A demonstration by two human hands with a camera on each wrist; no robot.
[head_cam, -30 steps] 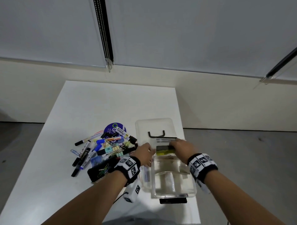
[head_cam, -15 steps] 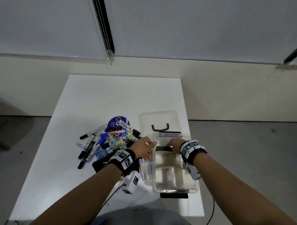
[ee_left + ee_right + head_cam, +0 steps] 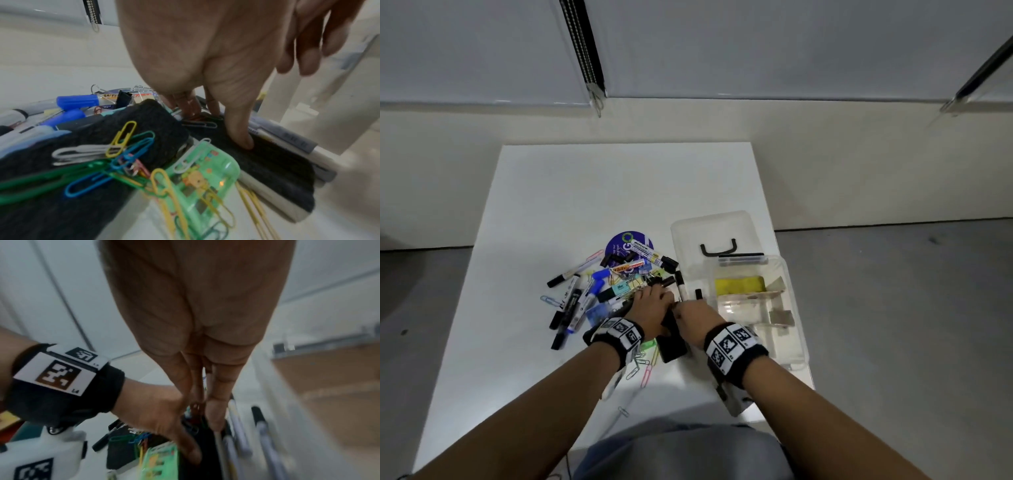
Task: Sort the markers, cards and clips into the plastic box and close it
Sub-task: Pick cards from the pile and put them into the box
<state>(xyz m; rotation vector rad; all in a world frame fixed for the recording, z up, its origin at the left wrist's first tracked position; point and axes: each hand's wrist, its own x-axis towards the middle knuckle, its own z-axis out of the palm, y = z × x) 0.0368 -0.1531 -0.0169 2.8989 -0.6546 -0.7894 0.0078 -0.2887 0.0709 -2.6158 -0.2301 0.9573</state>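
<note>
1. Watching the white table [image 3: 585, 192], I saw both hands had left the plastic box [image 3: 796, 308] and come to the pile just to its left.
2. That box stood open to the right of the fingers, its lid [image 3: 709, 226] laid back behind it. A yellow card [image 3: 738, 286] lay inside, so I judged the sorting barely begun.
3. A black felt pad [image 3: 671, 339] lay under both palms.
4. The markers [image 3: 585, 294] were heaped left of the left hand [image 3: 654, 306], with a few lying between the right fingertips and the box wall.
5. The left hand's thumb lay straight, pressing the pad, its fingers reaching down among the clips; it gripped nothing that I could see.
6. The right hand [image 3: 697, 318] kept its fingers pressed together, tips down beside the markers. Whether they pinched anything, I could not tell.
7. Loose paper clips [image 3: 643, 366] lay under the left wrist, all still outside.
</note>
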